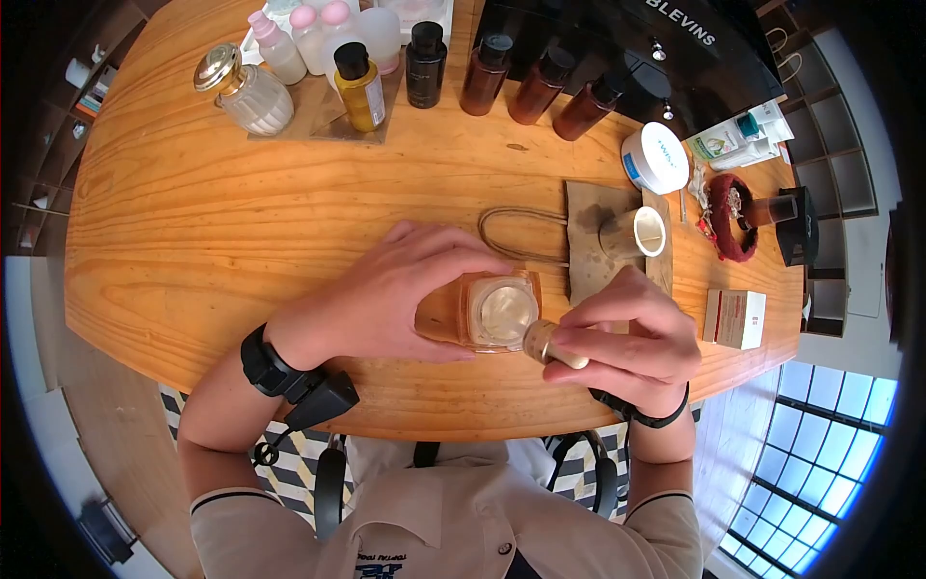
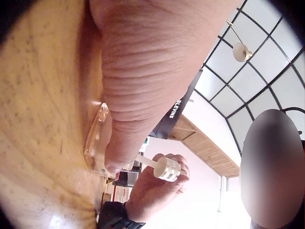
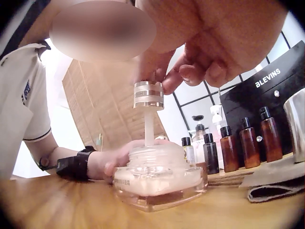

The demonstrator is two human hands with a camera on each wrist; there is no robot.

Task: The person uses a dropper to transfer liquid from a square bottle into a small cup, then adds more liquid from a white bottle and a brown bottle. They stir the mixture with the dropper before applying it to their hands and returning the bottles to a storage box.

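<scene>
The squat clear-glass jar with a squared base and round, open neck (image 3: 159, 179) stands upright on the pale wooden table (image 1: 193, 222), near the twisted handle of the brown paper bag (image 1: 590, 253). It looks thick-walled and fairly heavy for its size, stiff, smooth enough to slip, and likely to chip if knocked. Its lower sides are the sound place to take it, clear of the open mouth, and there the left hand (image 1: 371, 289) curves round it, thumb on one side and fingers on the other. The right hand (image 1: 646, 338) pinches a slim dropper with a ribbed metallic collar (image 3: 148, 95) and a pale stem. That piece seems light, its stem probably easy to knock or bend, so the collar offers the firmer hold; the stem points down at the jar's mouth, but whether its tip touches the contents is unclear. Inside the jar lies a pale, glossy, cream-like substance; how full it is cannot be told. A white-rimmed cup (image 1: 648, 233) on the bag holds something pale. Farther back, a black-capped bottle (image 1: 363, 101) contains yellow liquid, beside dark and reddish-brown bottles (image 1: 484, 79), and a round white tub (image 1: 658, 157) has its lid on.
</scene>
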